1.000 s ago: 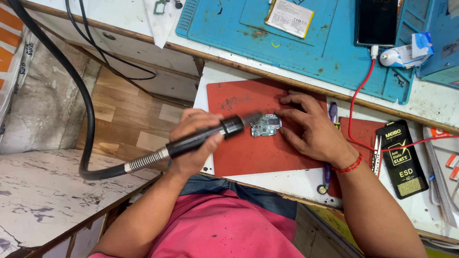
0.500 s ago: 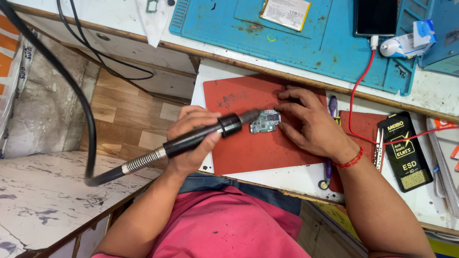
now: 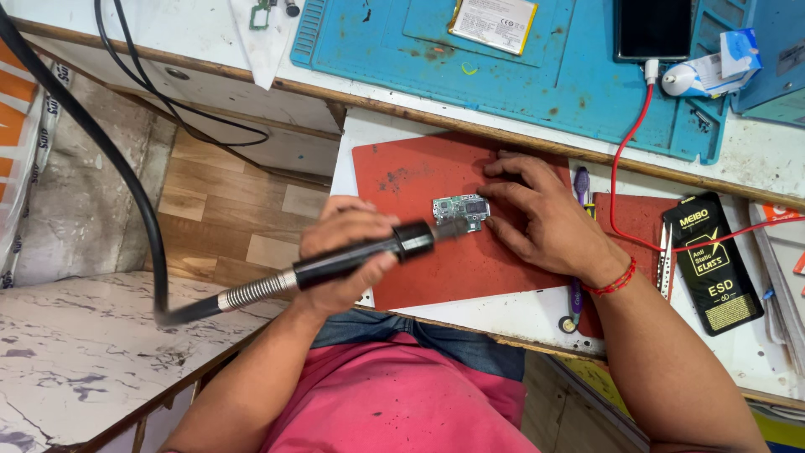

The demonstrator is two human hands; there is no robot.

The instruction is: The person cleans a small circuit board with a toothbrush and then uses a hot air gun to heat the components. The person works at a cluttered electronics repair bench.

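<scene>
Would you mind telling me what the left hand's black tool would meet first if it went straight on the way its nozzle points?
The left hand aims the hot-air handle rightward; its nozzle already sits by the small circuit board, so it would probably meet that first, then the right hand fingers. Height above the board is unclear.

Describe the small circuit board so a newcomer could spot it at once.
Find the red rectangular work mat on the white bench. Near its middle lies a small green-and-silver circuit board, between the left hand's black hot-air handpiece and the right hand's fingertips. Nothing else there shows metal chips.
</scene>
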